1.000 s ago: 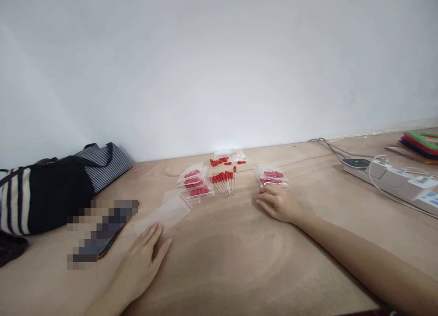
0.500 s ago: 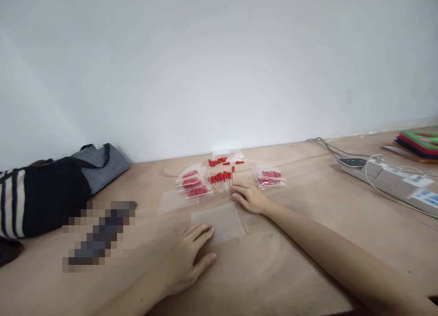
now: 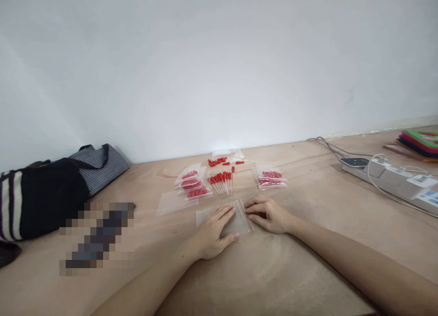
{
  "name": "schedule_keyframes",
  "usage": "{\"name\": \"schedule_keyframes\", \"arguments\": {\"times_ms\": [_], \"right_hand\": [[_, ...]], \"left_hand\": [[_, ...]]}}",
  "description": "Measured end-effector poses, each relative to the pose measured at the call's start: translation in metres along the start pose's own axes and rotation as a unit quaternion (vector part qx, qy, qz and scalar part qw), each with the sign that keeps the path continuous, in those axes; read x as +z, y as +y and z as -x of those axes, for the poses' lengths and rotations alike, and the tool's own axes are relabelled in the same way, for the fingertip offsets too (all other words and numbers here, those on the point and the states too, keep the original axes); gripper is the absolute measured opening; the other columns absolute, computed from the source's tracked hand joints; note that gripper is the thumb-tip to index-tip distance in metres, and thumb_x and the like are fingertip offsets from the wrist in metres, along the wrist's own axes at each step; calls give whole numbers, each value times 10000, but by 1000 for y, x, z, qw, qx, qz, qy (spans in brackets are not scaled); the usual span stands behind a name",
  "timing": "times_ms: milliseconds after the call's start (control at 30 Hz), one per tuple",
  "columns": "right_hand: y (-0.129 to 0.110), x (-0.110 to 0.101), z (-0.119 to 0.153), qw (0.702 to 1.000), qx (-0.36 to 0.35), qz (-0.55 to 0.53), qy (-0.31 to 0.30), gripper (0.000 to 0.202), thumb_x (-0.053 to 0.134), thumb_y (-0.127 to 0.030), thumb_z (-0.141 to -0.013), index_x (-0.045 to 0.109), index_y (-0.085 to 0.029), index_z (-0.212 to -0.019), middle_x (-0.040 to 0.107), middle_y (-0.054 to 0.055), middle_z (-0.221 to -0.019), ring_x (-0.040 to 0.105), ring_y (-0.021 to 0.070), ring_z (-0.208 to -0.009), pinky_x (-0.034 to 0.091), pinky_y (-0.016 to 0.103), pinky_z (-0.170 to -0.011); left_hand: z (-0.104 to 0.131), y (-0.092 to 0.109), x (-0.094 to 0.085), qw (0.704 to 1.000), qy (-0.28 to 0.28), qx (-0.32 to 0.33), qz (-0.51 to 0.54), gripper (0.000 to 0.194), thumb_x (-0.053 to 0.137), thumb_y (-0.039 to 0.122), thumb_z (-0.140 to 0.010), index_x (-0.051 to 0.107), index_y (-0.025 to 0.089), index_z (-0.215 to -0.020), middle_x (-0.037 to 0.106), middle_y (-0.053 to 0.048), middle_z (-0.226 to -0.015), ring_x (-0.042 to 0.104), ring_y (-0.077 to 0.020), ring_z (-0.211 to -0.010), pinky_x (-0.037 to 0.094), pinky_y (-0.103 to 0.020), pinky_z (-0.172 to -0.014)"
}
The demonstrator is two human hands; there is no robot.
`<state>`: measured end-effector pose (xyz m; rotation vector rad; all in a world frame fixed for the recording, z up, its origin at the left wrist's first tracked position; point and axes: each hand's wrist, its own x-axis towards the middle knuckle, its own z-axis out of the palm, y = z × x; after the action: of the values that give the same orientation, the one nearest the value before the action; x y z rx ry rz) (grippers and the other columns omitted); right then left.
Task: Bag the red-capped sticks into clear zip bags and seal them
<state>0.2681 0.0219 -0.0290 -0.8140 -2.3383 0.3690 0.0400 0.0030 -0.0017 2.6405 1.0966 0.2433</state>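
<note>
A clear zip bag [image 3: 239, 225] with a red line along its seal lies flat on the wooden table. My left hand [image 3: 217, 231] rests on its left part, fingers stretched and thumb apart. At the seal edge is my right hand [image 3: 270, 214], its fingers bent and thumb apart, with the tips touching or just beside the bag's edge. Just beyond the bag, several droppers [image 3: 221, 183] with red bulbs and clear tubes lie fanned out. Filled bags of red bulbs [image 3: 193, 184] are stacked to the left, and more filled bags [image 3: 270, 178] lie to the right.
Loose red bulbs [image 3: 217, 161] lie near the wall beside clear bags [image 3: 227, 154]. Another flat clear bag [image 3: 171, 204] is at left. A dark bag [image 3: 51, 197] and a blurred-out object [image 3: 102, 236] lie farther left. A power strip [image 3: 393, 174] with cables is at right.
My left hand has moved right and forward onto the zip bag. My right hand has come back from beside the droppers to the seal edge. The bag has shifted slightly right.
</note>
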Motion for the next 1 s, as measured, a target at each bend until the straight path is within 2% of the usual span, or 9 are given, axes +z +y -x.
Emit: {"name": "schedule_keyframes", "arguments": {"times_ms": [300,433,533,633,700,767,900,1000], "right_hand": [[-11,-3,-5,997,-60,-35,-41,227,467,-207,-784,601,-204,-967,607,62,-963,533,162,-889,394,332,-798],[-13,-7,-5,996,-42,1,-79,374,531,-375,-736,560,-187,-1058,586,76,-1039,497,207,-947,346,383,-822],[-16,-6,-8,996,-35,31,-80,475,574,-485,-667,582,-171,-1024,595,93,-1012,487,231,-949,331,396,-822],[-19,-1,-12,993,-78,5,-93,458,574,-490,-666,594,-179,-1001,602,91,-982,498,222,-956,343,370,-825],[-19,1,-13,987,-115,-21,-109,477,572,-474,-674,568,-182,-1051,589,94,-1012,503,213,-975,352,352,-835],[-19,2,-14,983,-135,-27,-124,553,567,-467,-680,497,-183,-1150,559,104,-1078,490,211,-1018,339,350,-864],[-19,-1,-14,983,-125,19,-132,691,559,-477,-683,339,-206,-1279,412,130,-1256,401,229,-1130,264,394,-929],[-20,-5,-13,985,-107,18,-131,691,579,-475,-668,351,-232,-1272,348,128,-1301,349,243,-1171,249,412,-937]], "left_hand": [[0,-2,2,1000,11,2,16,589,441,415,-812,263,153,-1308,301,-91,-1357,267,-229,-1242,235,-403,-1028],[0,-3,2,1000,10,-6,22,609,444,413,-810,237,145,-1316,296,-102,-1358,275,-234,-1237,255,-397,-1020],[0,-4,4,1000,11,-6,24,634,443,413,-812,200,136,-1327,291,-109,-1359,272,-230,-1238,255,-394,-1021],[0,-7,6,999,15,-5,37,645,443,403,-815,166,141,-1336,265,-102,-1371,250,-228,-1248,256,-389,-1022],[1,-7,7,999,14,-9,47,651,437,411,-818,147,150,-1340,236,-99,-1383,228,-232,-1256,258,-394,-1021],[2,-7,7,999,10,-11,51,646,417,416,-829,129,152,-1343,207,-99,-1393,207,-228,-1264,253,-392,-1022],[4,-9,3,999,7,-12,46,594,343,398,-864,96,157,-1347,186,-93,-1400,193,-211,-1269,234,-392,-1028],[7,-13,0,999,6,-21,47,564,320,379,-873,98,165,-1346,192,-86,-1399,201,-212,-1267,233,-399,-1026]]}}
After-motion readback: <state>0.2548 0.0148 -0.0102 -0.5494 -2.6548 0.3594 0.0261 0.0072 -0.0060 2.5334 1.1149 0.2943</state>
